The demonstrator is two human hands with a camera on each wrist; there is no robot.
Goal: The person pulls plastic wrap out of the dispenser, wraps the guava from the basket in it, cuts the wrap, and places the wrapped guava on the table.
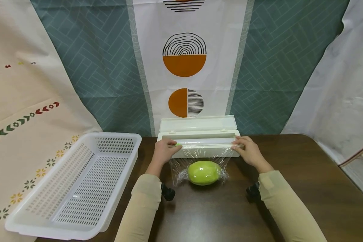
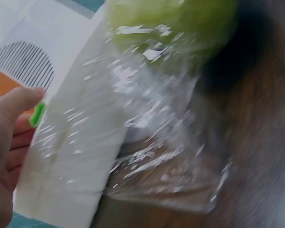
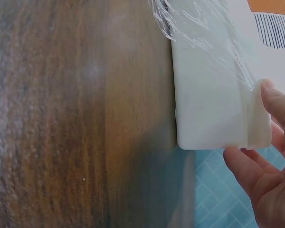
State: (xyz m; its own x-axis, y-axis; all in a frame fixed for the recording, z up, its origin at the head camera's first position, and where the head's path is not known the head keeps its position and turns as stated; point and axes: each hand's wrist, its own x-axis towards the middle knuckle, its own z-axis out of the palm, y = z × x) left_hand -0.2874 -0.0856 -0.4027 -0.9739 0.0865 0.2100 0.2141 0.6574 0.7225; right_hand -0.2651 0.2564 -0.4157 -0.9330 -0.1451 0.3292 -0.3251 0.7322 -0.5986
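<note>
A white cling film dispenser box [image 1: 207, 152] stands with its lid [image 1: 196, 124] raised and a film roll [image 1: 206, 141] inside. From its front edge clear film [image 2: 152, 156] hangs down to a smooth green oval fruit [image 1: 203, 173], which is wrapped in it with bunched film at both ends. At the box's left end, my left hand [image 1: 164, 151] pinches a small green slider [image 2: 37, 114] on the edge between thumb and fingers. My right hand [image 1: 251, 152] grips the opposite end, thumb at the front edge and fingers around the corner [image 3: 256, 140].
A white perforated plastic basket [image 1: 132, 148] sits to the left on the dark wooden table [image 1: 205, 215]. Patterned cloth [image 1: 102, 67] hangs right behind the box. Wrist cameras [image 1: 168, 193] are strapped below both hands.
</note>
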